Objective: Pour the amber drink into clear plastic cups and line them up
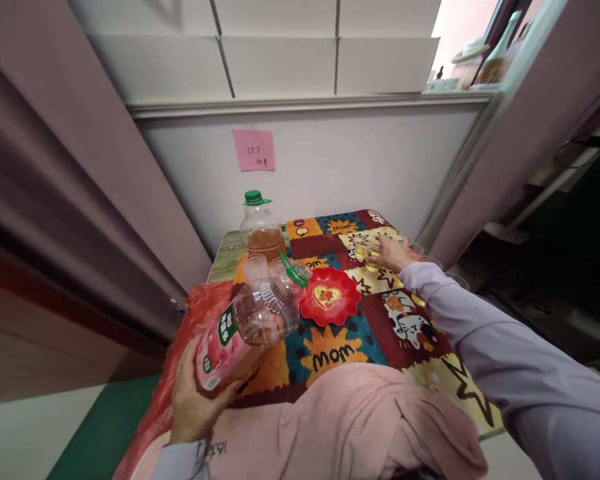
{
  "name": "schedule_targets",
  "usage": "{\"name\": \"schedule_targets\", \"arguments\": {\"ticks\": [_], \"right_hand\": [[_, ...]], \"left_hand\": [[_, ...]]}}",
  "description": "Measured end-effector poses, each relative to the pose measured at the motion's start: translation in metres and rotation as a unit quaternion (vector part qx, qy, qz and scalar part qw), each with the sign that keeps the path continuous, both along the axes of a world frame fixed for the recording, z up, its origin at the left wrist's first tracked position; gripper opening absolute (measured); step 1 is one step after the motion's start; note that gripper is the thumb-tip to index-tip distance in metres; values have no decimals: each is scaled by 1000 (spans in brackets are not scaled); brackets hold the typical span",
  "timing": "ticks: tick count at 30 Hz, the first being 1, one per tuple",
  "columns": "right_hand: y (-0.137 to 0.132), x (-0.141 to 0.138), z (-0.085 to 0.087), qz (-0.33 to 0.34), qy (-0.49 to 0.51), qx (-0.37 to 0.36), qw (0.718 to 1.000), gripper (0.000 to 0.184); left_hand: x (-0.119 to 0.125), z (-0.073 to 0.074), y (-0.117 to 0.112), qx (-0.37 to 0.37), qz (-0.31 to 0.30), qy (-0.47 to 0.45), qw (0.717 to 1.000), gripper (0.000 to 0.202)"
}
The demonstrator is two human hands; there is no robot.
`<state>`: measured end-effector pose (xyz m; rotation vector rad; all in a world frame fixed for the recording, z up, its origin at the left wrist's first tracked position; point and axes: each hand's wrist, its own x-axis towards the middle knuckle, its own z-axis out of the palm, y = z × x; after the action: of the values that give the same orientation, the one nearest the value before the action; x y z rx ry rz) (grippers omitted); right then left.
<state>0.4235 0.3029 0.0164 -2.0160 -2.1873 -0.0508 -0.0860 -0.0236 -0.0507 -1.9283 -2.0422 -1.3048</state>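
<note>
My left hand (195, 393) is wrapped round the lower end of a large clear plastic bottle (265, 310) with a pink label. It lies tilted over the table, its neck with a green handle (294, 270) pointing up and right, near a red scalloped plate (330, 313). At the far right of the table, my right hand (393, 255) has its fingertips closed at a small clear cup (373, 255) of yellowish liquid. Just left of that stands another small cup (361, 253). More clear cups (457, 280) are partly hidden by my right forearm.
Behind the tilted bottle stands a second bottle (264, 237) with a green cap and amber liquid. A clear cup (254, 268) shows in front of it. A patterned mat (340, 360) covers the table; red plastic sheeting (200, 307) hangs at left, and pink cloth (360, 413) is nearest me.
</note>
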Motion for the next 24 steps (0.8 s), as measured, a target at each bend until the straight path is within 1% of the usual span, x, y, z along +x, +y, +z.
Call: {"name": "schedule_targets", "arguments": {"ticks": [4, 7, 9, 10, 12, 13, 14, 16, 18, 20, 22, 24], "right_hand": [[-5, -1, 2, 3, -2, 7, 1000, 67], [-11, -6, 8, 15, -1, 21, 1000, 61], [-16, -16, 16, 40, 11, 51, 998, 55], [-18, -24, 21, 65, 27, 75, 995, 50], [-26, -44, 30, 138, 75, 126, 980, 40], [-30, -57, 35, 178, 95, 138, 970, 36], [-35, -71, 39, 213, 109, 142, 960, 31], [-45, -101, 45, 305, 159, 144, 928, 23], [-55, -131, 48, 368, 187, 137, 900, 20], [-63, -158, 48, 394, 204, 117, 889, 21], [-69, -180, 47, 398, 211, 80, 889, 25], [-74, -196, 46, 397, 212, 42, 892, 27]], "left_hand": [[-1, -1, 0, -2, 4, 8, 1000, 112], [-1, -1, 0, -2, 2, 7, 1000, 112], [0, 0, 0, 2, -5, 4, 1000, 112], [1, 1, 0, 5, -9, 2, 1000, 112], [4, 3, 0, 13, -12, -3, 1000, 111], [6, 4, 0, 17, -11, -8, 1000, 110], [8, 5, -1, 22, -8, -14, 1000, 109], [11, 7, -1, 21, -6, -28, 999, 108], [15, 10, -2, 15, -4, -41, 999, 107], [20, 12, -2, 15, -1, -49, 999, 106], [24, 15, -3, 25, 4, -54, 998, 104], [27, 17, -3, 31, 5, -55, 998, 103]]}}
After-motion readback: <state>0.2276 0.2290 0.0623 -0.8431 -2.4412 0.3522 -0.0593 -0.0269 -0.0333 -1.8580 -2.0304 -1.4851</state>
